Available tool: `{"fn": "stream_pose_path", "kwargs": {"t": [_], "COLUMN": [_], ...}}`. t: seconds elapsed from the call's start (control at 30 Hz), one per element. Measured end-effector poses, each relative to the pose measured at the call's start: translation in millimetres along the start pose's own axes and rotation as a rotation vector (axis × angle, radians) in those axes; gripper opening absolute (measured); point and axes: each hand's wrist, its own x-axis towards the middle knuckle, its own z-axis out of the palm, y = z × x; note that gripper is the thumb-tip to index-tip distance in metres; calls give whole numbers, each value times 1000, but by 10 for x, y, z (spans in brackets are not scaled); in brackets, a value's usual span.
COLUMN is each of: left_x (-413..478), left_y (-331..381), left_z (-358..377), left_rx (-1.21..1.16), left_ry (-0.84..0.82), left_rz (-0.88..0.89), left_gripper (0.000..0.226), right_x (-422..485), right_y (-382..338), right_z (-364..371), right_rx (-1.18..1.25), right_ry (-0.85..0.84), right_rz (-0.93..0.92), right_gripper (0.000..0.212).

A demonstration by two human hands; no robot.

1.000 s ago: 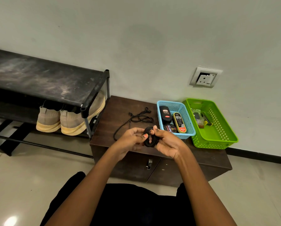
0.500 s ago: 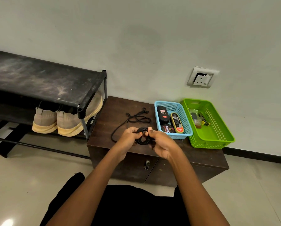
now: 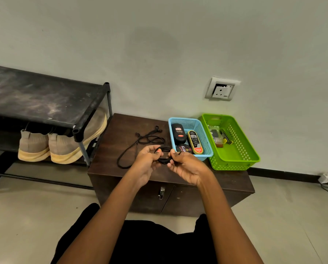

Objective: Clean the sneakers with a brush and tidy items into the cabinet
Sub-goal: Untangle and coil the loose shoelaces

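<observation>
Poised above the worktop (image 3: 121, 134), forearms converging.
Pinching a coiled black lace (image 3: 164, 160) between left hand (image 3: 147, 162) and right hand (image 3: 186, 167), fingers curled.

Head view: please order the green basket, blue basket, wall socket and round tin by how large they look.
Largest to smallest:
1. green basket
2. blue basket
3. wall socket
4. round tin
The wall socket sits farther from the camera, so its real size against the round tin is unsure.
</observation>
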Motion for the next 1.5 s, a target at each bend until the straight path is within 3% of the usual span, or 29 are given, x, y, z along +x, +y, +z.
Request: {"fn": "stream_pose_path", "kwargs": {"t": [0.33,0.67,0.87,1.03,1.3,1.5], "left_x": [-16,7,35,115,195,158], "left_y": [-141,-198,-183,-130,-74,-71], "left_z": [257,388,276,128,-34,-43], "left_rx": [53,33,104,82,64,92], "left_ry": [-90,-104,-86,-7,62,55], "left_rz": [-9,-14,-36,-36,-18,-33], "left_gripper": [20,34,28,28,25,19], "right_x": [82,2,209,605,1055,1165], "right_y": [-36,-391,-1066,-1126,-958,-918], "right_z": [-393,-836,-1490,-1996,-2254,-2207], "right_rx": [-242,-252,-288,-507,-798,-1289], "right_ry": [193,174,470,633,438,333], "right_rz": [-90,-127,-238,1,455,676], "right_gripper": [16,10,21,18,22,24]}}
